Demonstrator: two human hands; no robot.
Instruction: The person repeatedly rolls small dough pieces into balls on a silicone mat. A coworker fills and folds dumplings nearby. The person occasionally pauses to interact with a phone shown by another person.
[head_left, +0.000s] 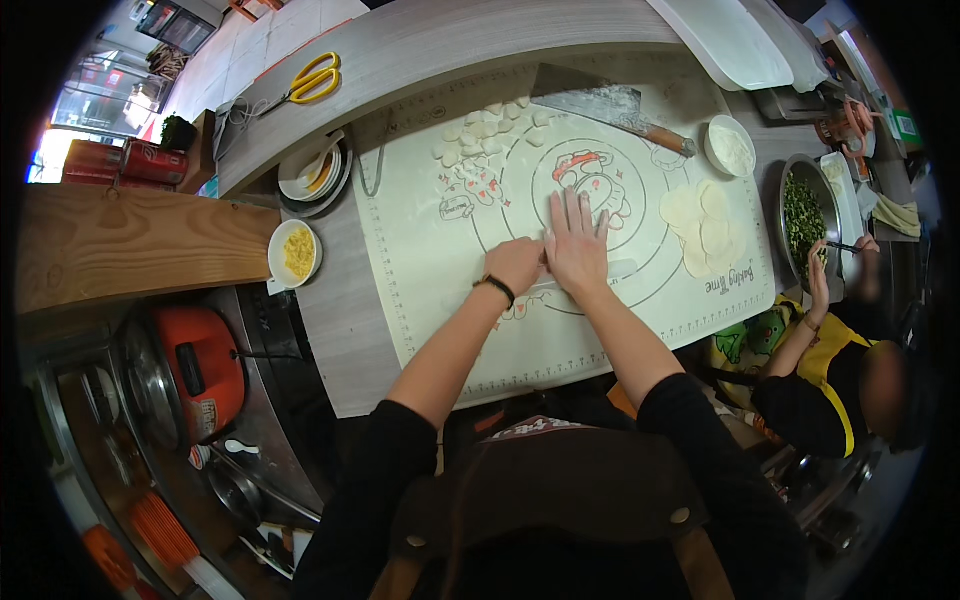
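Observation:
On a white printed baking mat (420, 300), my right hand (577, 240) lies flat, fingers stretched forward and slightly apart. A pale rod, apparently a rolling pin (622, 268), sticks out from under its palm to the right. My left hand (514, 264) is curled beside the right thumb, almost touching it; what its fingers enclose is hidden. Several flat round dough wrappers (705, 232) overlap on the mat's right side. Small dough pieces (480, 135) are scattered at the far side. A floured cleaver-like knife (600, 105) with a wooden handle lies near the back edge.
A flour bowl (729, 150) stands at the mat's back right, before a metal bowl of chopped greens (806, 217). Another person's hand (817, 281) is beside it. At left are a cup of yellow shreds (296, 253) and stacked dishes (319, 172). Yellow-handled scissors (315, 79) lie on a raised ledge.

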